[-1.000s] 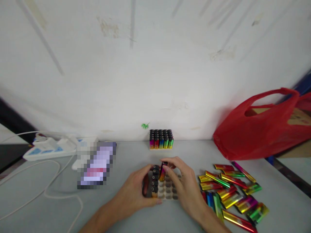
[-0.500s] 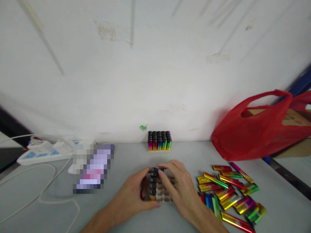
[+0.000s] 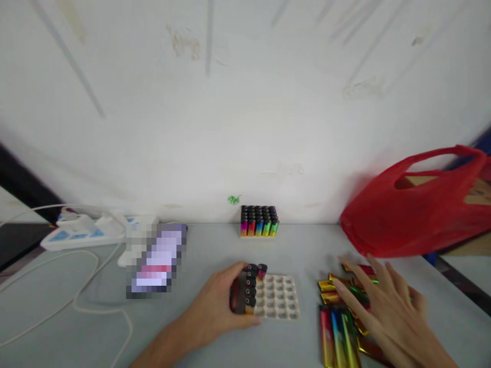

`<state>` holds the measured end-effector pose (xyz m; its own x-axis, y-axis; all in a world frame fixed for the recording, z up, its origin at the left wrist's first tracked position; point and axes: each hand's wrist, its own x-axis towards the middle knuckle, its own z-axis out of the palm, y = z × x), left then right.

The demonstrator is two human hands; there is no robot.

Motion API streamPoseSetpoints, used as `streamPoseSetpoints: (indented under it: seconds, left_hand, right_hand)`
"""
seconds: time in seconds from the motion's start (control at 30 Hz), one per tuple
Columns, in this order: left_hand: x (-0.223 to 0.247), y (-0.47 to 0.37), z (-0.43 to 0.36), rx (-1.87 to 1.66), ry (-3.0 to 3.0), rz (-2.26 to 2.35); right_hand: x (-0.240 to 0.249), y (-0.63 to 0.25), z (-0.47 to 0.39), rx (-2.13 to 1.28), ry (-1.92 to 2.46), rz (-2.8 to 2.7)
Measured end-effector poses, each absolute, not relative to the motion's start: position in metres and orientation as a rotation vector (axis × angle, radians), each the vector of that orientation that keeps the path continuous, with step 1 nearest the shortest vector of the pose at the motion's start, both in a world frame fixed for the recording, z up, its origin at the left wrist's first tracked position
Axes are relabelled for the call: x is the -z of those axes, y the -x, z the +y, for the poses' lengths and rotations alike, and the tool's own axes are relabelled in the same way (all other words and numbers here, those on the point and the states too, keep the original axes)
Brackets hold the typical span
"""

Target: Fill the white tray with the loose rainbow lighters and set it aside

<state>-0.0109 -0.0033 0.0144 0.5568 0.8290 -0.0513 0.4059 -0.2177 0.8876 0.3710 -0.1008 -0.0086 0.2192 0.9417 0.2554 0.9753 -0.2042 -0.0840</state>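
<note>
A pale tray (image 3: 288, 301) of small square pockets lies on the grey table. Its left column holds several upright black-topped lighters (image 3: 250, 291), and one more lighter (image 3: 261, 272) stands at the back of the second column. Wrapped round the tray's left side and the lighters there is my left hand (image 3: 215, 301). My right hand (image 3: 391, 306), fingers spread, is over the pile of shiny multicoloured lighters (image 3: 327, 337) at the right and hides part of it. Whether its fingertips touch any is unclear.
Against the wall stands a full block of lighters (image 3: 259, 227). On the left are a blurred-out phone (image 3: 161, 260), a white power strip (image 3: 76, 237) and loose white cables (image 3: 86, 307). A red plastic bag (image 3: 402, 214) sits at the back right.
My right hand has left the tray and moved right to the loose lighters, its fingers spreading. The tray's pockets now show. My left hand keeps its hold. The whole view has shifted slightly.
</note>
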Motion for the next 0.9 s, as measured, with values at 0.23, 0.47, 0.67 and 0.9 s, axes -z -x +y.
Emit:
streamPoseSetpoints:
  seconds: [0.23, 0.47, 0.67, 0.9]
  left_hand:
    - [-0.014, 0.010, -0.004, -0.538, -1.831, 1.004]
    - [-0.018, 0.011, -0.004, -0.535, -1.824, 0.990]
    - [-0.017, 0.011, -0.004, -0.561, -1.872, 1.002]
    - [-0.015, 0.011, -0.003, -0.575, -1.877, 0.982]
  right_hand:
    - [0.039, -0.399, -0.122, 0.280, 2.163, -1.885]
    - [0.014, -0.361, -0.079, 0.144, 1.875, -2.103]
    - [-0.004, -0.343, -0.053, -0.060, 1.700, -2.282]
    - [-0.021, -0.351, -0.049, -0.178, 1.636, -2.324]
